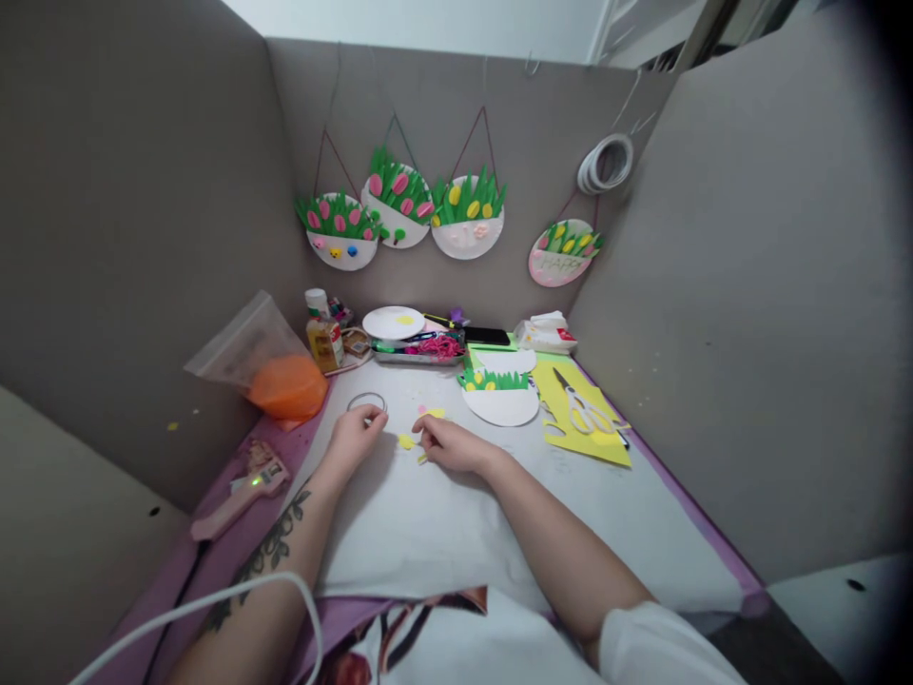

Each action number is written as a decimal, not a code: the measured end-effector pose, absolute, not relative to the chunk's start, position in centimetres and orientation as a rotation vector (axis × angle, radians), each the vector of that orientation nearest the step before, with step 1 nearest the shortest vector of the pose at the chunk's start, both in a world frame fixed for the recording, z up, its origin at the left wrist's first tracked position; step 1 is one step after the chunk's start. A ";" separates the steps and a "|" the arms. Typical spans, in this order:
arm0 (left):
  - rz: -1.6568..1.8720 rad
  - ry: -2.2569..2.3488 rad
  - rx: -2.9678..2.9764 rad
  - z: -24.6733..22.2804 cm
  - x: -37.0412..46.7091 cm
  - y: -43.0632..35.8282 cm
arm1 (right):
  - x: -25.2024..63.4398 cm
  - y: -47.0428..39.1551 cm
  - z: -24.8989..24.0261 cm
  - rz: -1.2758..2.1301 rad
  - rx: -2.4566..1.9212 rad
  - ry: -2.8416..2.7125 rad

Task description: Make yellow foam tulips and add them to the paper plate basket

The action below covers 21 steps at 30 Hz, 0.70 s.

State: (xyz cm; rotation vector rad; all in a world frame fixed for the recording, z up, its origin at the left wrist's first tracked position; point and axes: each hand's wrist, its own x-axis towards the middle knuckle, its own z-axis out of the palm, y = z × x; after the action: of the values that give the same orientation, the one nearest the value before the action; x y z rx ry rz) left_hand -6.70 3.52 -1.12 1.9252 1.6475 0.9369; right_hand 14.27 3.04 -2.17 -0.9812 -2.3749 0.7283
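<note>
On the white paper cover, my left hand has its fingers curled together. A thin grey ring lies right at its fingertips, partly hidden by them; I cannot tell if it is gripped. My right hand is closed too, its bent fingers pointing down at the sheet, and what they hold, if anything, is hidden. Small yellow paper pieces lie between the hands, with another yellow scrap just beyond the right fingers. Farther back rests a half-covered paper plate with green paper grass and yellow flowers.
White-handled scissors lie on yellow paper at right. A pink glue gun, an orange-filled bag and a glue bottle stand left. Behind are a supply tray and phone. Decorated plates hang above.
</note>
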 end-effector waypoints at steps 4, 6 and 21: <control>0.807 1.324 1.588 -0.8 -5.0 2.2 | 13.9 2.6 -1.6 0.301 -0.973 -2.123; 0.771 1.224 1.437 -0.5 -4.1 1.5 | 13.6 2.3 -1.5 0.117 -0.946 -2.067; 0.981 1.313 1.925 -0.6 -3.8 1.5 | 11.6 2.2 -2.1 0.900 -0.971 -1.521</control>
State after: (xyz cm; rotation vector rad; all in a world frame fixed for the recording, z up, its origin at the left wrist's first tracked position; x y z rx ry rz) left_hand -3.83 1.51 -0.64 1.9255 1.3129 0.9812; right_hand 11.60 2.17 -2.08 -0.9710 -1.5206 0.9001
